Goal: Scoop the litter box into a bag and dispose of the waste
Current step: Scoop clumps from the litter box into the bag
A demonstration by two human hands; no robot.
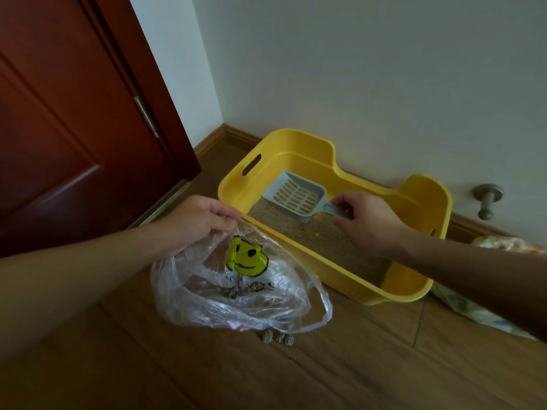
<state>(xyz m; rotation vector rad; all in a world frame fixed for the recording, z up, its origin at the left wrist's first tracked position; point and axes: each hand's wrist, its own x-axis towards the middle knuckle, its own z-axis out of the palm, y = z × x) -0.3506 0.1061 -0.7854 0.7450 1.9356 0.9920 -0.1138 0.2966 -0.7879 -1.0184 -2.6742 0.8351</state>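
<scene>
A wooden floor [340, 365] meets a pale wall [370, 69] here, with a dark red door [74, 113] at the left, and we are crouched over a yellow litter box [296, 149] set against the skirting. Our left hand [201, 220] pinches the rim of a clear plastic bag [192, 291] printed with a yellow smiley, holding its mouth up just beside the box's near wall. Some dark clumps [248, 288] already lie inside the bag, and three more stray clumps [278, 340] sit on the floor just outside its lower edge. Our right hand [367, 220] is clenched round the handle of a grey slotted scoop [296, 193], whose blade rests tilted over the tan litter [325, 235] at the far left of the box; the blade looks empty. We judge the scoop stiff and light, best gripped well back on the handle so the blade can dig and sift. The bag is thin, limp and slippery; it will collapse unless we keep the rim taut, and loaded clumps may tumble past the opening as those three seem to have done. A metal doorstop [487, 199] juts from the wall at the right, and another crumpled bag [473, 306] lies behind our right arm.
</scene>
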